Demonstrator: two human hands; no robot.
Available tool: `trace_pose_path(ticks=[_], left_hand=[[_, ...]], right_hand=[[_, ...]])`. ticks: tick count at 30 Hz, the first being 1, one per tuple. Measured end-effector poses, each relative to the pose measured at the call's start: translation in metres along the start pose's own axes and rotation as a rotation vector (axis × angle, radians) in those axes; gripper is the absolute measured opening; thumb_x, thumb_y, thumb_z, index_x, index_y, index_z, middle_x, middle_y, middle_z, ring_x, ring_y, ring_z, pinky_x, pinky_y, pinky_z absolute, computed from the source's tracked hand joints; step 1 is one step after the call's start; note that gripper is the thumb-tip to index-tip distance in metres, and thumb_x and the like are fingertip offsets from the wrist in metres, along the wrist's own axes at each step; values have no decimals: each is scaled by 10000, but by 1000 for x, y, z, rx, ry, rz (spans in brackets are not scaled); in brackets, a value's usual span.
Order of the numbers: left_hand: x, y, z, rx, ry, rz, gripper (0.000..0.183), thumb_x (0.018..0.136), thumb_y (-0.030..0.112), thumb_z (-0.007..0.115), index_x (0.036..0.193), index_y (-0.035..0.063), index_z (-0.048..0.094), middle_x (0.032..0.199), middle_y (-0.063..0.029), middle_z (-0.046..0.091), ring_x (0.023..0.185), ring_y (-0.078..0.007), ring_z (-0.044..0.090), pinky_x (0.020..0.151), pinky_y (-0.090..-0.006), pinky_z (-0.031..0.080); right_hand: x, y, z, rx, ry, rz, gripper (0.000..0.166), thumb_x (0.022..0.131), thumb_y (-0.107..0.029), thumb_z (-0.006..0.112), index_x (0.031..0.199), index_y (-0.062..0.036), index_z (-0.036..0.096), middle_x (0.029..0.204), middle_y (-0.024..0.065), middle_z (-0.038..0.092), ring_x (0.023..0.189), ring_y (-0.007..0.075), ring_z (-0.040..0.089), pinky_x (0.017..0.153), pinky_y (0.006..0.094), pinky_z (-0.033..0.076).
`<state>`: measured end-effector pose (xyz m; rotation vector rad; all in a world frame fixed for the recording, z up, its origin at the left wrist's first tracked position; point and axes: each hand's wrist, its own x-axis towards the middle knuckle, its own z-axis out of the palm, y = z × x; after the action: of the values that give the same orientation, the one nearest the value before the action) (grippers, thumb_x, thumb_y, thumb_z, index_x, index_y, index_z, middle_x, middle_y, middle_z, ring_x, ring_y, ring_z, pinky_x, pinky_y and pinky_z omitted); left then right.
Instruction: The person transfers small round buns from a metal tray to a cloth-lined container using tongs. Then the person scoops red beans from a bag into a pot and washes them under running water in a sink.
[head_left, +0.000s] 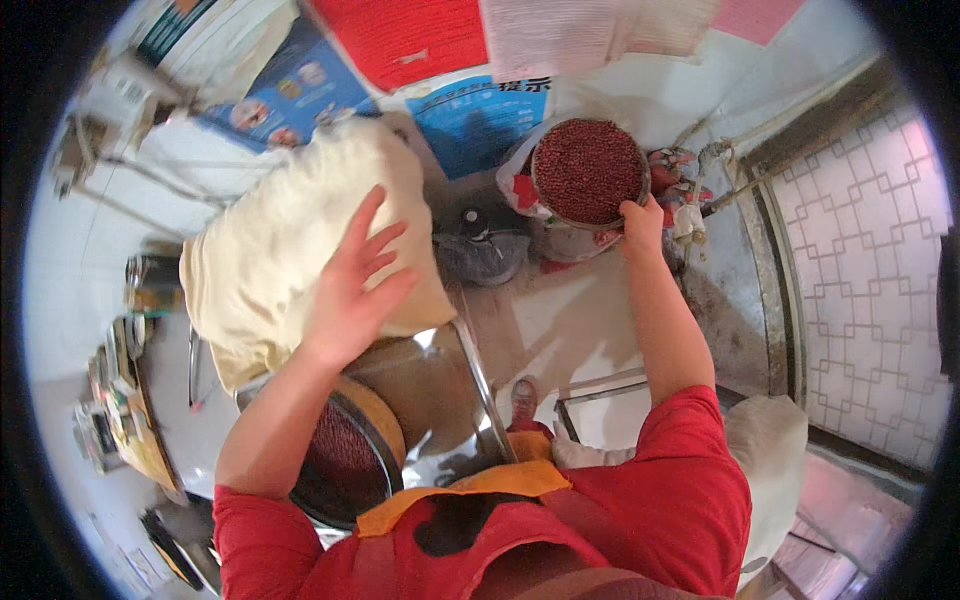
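My right hand (643, 223) grips the near right rim of a round, shallow container (534, 176), its fingers mostly hidden beneath. Small dark red beans or grains (589, 169) fill it almost to the edge. It is held above a plastic bag (574, 246). My left hand (356, 300) is raised with its fingers apart and holds nothing. Behind that hand is a large cream cloth (300, 225) draped over something hidden. Below my left forearm sits a dark-rimmed round container (382, 450) with more dark red beans or grains (341, 450) inside, partly covered by the arm.
A shiny metal surface (427, 382) stands beside the dark-rimmed container. Dark plastic bags (484, 251) lie near the wall. Pipes with a valve (712, 154) run along the right wall by a patterned panel (862, 300). A dark frame (600, 394) is near my shoe (524, 397).
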<state>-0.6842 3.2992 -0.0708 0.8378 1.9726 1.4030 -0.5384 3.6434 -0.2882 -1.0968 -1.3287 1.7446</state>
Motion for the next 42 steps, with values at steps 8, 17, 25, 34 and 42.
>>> trace_pose_path(ticks=[8, 17, 25, 34, 42], left_hand=[[-237, -5, -112, 4, 577, 138, 671, 864, -10, 558, 1471, 47, 279, 1482, -162, 361, 1279, -293, 475, 1034, -378, 394], [-451, -85, -150, -100, 1185, -46, 577, 876, -50, 509, 1417, -46, 310, 1415, -229, 415, 1240, -297, 513, 1001, -348, 430], [-540, -131, -120, -355, 1145, -143, 589, 859, -41, 517, 1412, -45, 316, 1428, -207, 412, 1242, -292, 512, 1007, -352, 422], [-554, -149, -103, -335, 1013, -31, 532, 857, -61, 519, 1376, -12, 411, 1404, -164, 456, 1284, -257, 470, 1053, -370, 384], [-457, -117, -87, 388, 463, 65, 528, 835, 90, 622, 1317, -52, 460, 1354, -235, 484, 1257, -368, 478, 1002, -370, 438]], right_hand=[[-136, -107, 33, -254, -215, 32, 342, 739, 20, 508, 1074, 48, 571, 939, 109, 623, 767, 238, 610, 584, 351, 519], [-319, -123, 116, -176, -669, 201, 405, 735, 32, 492, 1133, 26, 565, 956, 97, 639, 764, 231, 641, 607, 361, 543], [-409, -100, 209, -1201, -863, -1059, 443, 769, -51, 480, 1200, 0, 570, 908, 263, 661, 808, 334, 676, 668, 417, 544], [-519, -87, 268, -1809, -770, -1493, 566, 819, -39, 492, 1375, 20, 406, 991, 352, 594, 698, 356, 669, 599, 442, 542], [-509, -110, 265, -1731, -709, -1711, 583, 806, -55, 524, 1373, 7, 405, 1034, 332, 581, 680, 308, 667, 542, 373, 536]])
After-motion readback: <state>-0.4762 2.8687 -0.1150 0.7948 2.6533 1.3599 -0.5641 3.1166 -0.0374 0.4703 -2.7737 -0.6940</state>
